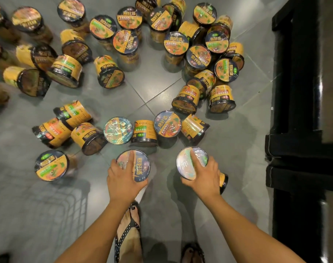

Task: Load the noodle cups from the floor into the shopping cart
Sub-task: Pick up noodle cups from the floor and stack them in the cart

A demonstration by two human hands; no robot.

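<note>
Several yellow-and-black noodle cups (167, 123) are scattered over the grey tiled floor, some upright, some on their sides. My left hand (123, 179) grips one cup (141, 165) from above, with the forefinger across its lid. My right hand (205, 175) grips a second cup (184, 164) the same way, lid tilted toward me. Both held cups are above the floor in front of my feet. The shopping cart itself is not in view; only a grid-like shadow (53, 211) lies on the floor at lower left.
A black shelf or fixture (298, 111) stands along the right edge. My sandalled feet (129, 230) are on the floor below the hands. Bare floor tiles (156, 86) show in the middle between the groups of cups.
</note>
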